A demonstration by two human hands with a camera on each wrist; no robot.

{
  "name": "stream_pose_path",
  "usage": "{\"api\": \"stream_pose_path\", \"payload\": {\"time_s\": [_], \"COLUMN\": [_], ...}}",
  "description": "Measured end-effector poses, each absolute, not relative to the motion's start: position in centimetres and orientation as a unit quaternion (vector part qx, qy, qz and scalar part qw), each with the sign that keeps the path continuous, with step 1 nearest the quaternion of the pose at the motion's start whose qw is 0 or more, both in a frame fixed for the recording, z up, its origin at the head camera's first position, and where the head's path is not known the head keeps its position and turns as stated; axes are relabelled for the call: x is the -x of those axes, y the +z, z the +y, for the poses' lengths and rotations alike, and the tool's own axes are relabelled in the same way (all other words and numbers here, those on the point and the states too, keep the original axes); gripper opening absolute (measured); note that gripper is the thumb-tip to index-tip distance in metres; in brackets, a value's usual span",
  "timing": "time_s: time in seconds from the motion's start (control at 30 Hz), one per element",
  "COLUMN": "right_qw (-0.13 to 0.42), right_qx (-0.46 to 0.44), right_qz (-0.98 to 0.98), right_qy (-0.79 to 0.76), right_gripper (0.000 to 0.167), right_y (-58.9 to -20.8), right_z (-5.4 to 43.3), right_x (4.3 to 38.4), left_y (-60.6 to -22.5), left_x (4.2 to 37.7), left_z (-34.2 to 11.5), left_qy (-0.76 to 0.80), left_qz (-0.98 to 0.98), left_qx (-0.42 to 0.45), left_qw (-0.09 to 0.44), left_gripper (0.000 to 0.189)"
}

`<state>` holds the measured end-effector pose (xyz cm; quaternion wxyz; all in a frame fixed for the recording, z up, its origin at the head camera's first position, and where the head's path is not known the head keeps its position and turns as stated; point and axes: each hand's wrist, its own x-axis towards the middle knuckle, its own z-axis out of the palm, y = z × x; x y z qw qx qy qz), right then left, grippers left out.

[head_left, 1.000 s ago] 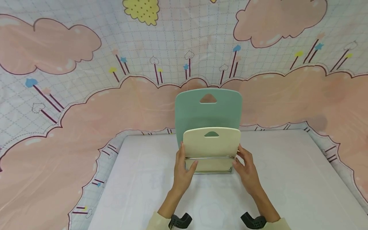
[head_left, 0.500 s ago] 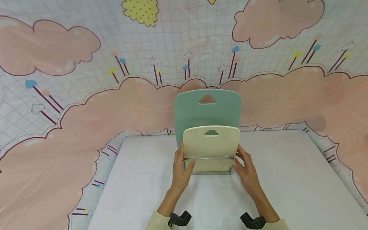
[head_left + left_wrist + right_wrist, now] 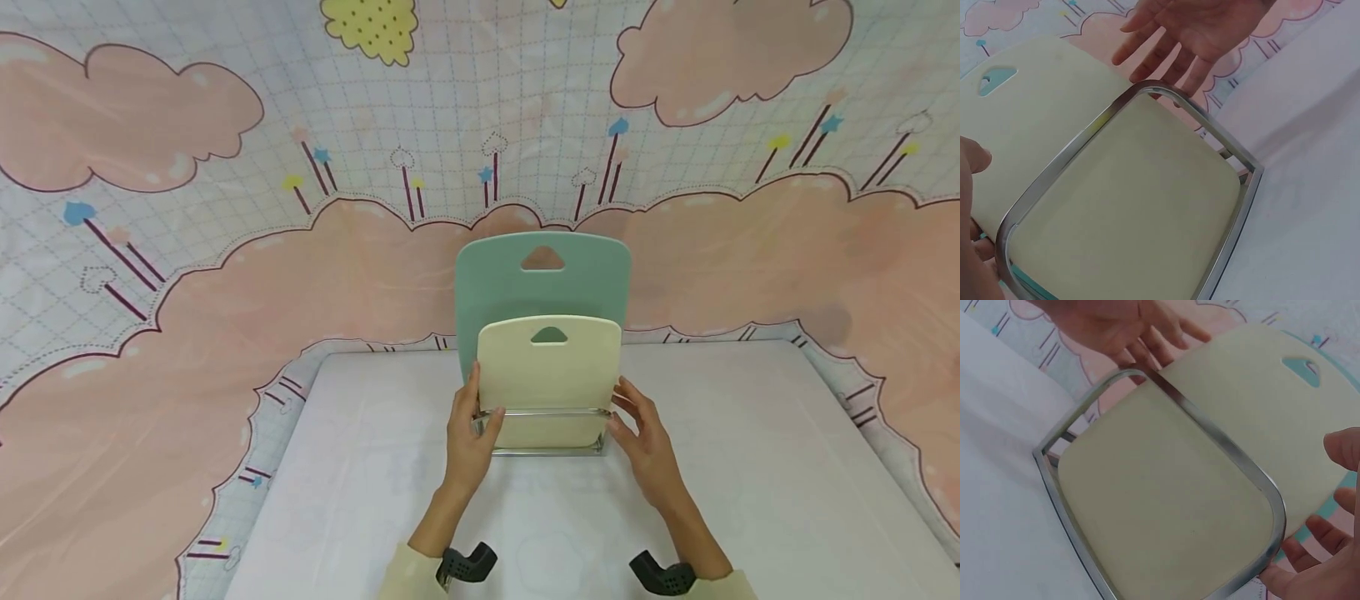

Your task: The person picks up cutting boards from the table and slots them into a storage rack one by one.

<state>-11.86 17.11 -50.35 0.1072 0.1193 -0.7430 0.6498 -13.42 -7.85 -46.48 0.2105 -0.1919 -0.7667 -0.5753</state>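
A cream cutting board (image 3: 551, 375) stands in a metal rack (image 3: 547, 412), its lower part behind the rack's front bar. Behind it rises a larger mint-green cutting board (image 3: 543, 292), its lower part mostly hidden. My left hand (image 3: 468, 450) is at the left side of the cream board and rack, fingers extended along the edge and thumb in front. On the other side, my right hand (image 3: 647, 446) has relaxed fingers close to the board's right edge. In the left wrist view the right hand (image 3: 1204, 25) shows spread fingers by the rack's corner.
The rack stands on a white-covered table (image 3: 360, 467) near its back edge. Behind hangs a cloth backdrop (image 3: 337, 275) with printed clouds and stars. Each wrist carries a black camera mount, such as the left mount (image 3: 468, 562).
The cream board's top edge has risen in the head view, so it stands more upright. My left hand has shifted slightly left; my right hand has barely moved.
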Motion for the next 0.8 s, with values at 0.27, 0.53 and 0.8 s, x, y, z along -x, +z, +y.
{"api": "stream_pose_path", "payload": {"time_s": [0.27, 0.53, 0.8], "right_qw": [0.102, 0.108, 0.119], "right_qx": [-0.113, -0.115, -0.108], "right_qz": [-0.749, -0.753, -0.751], "right_qy": [0.645, 0.639, 0.641], "right_gripper": [0.058, 0.058, 0.054], "right_y": [-50.25, -50.33, -50.76], "right_z": [17.51, 17.65, 17.57], "right_x": [11.87, 11.84, 11.66], "left_y": [-46.85, -46.65, -46.73], "left_x": [13.43, 13.33, 13.14], "left_z": [-7.93, -7.85, -8.2], "left_qy": [-0.588, -0.597, -0.611], "left_qz": [-0.765, -0.764, -0.762], "left_qx": [0.181, 0.171, 0.154], "left_qw": [0.189, 0.178, 0.15], "left_gripper": [0.065, 0.064, 0.064]}}
